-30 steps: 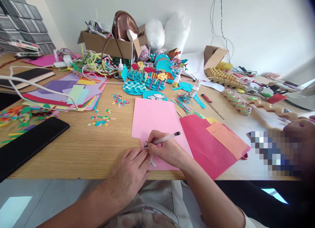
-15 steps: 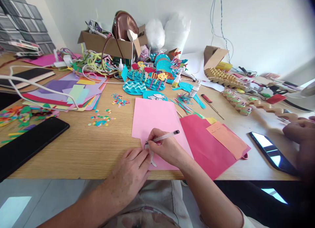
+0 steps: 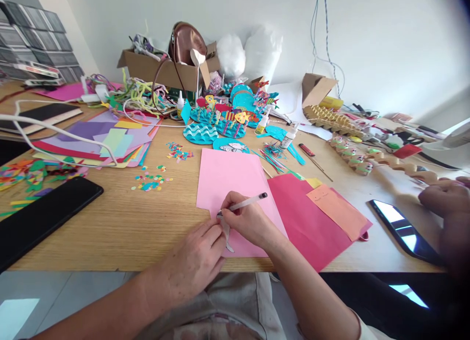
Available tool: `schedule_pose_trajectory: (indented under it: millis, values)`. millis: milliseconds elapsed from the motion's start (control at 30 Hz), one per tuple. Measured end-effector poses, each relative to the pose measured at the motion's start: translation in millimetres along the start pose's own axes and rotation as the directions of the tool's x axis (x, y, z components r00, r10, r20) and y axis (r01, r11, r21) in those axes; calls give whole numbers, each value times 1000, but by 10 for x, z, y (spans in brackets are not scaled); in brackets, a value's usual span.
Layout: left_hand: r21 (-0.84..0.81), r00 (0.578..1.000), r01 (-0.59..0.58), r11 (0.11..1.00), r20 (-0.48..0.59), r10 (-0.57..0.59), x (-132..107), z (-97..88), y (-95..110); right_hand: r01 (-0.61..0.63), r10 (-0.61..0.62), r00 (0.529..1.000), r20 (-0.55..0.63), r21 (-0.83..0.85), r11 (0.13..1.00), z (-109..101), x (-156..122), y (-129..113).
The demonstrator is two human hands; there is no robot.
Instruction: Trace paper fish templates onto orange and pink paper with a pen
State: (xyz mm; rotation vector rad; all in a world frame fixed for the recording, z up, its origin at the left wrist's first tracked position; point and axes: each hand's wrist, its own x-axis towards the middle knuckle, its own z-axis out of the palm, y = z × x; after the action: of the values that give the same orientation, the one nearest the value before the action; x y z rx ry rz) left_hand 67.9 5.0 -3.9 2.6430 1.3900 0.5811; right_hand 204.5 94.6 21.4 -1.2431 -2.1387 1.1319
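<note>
My right hand (image 3: 247, 221) pinches a pen (image 3: 249, 201) with a pale barrel and a dark end; its tip meets the pink sheet (image 3: 231, 176) near the front edge of the table. Under my fingers lies a small white paper cutout (image 3: 228, 239), partly hidden, its lower end narrow. My left hand (image 3: 196, 249) rests with flat fingers on the left edge of the cutout and the sheet, the fingertips close to the pen's tip. A notch is cut from the sheet's lower left side.
Dark pink paper (image 3: 308, 217) with an orange piece (image 3: 338, 210) lies to the right, beside a phone (image 3: 404, 232). Another person's hand (image 3: 444, 198) is at the far right. Confetti dots (image 3: 151, 179), a black phone (image 3: 51, 215), blue paper fish crafts (image 3: 200, 133) and glue bottles (image 3: 289, 136) surround the sheet.
My left hand has shifted slightly, its fingers a little more bent around the cutout. The pen has barely moved. The whole view has tilted slightly.
</note>
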Motion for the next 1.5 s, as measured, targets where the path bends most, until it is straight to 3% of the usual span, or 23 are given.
schedule_pose_trajectory:
  millis: [333,833,1033,1300,1500]
  values:
    - [-55,992,-5,998,129,12,91,-108,-42,-9,9,1000,-26,1,1000,-9,9,13]
    - [-68,994,-13,998,111,20,84,-81,-54,-38,40,997,-65,39,999,-13,23,42]
    - [-85,998,-25,996,58,30,80,-75,-63,-22,25,993,-115,24,999,-11,28,65]
    - [-35,994,-36,999,100,39,99,-91,-61,-1,4,993,-116,24,1000,-5,33,73]
    - [-20,997,-47,999,68,48,86,-102,-74,7,-3,996,-94,36,999,-21,13,72]
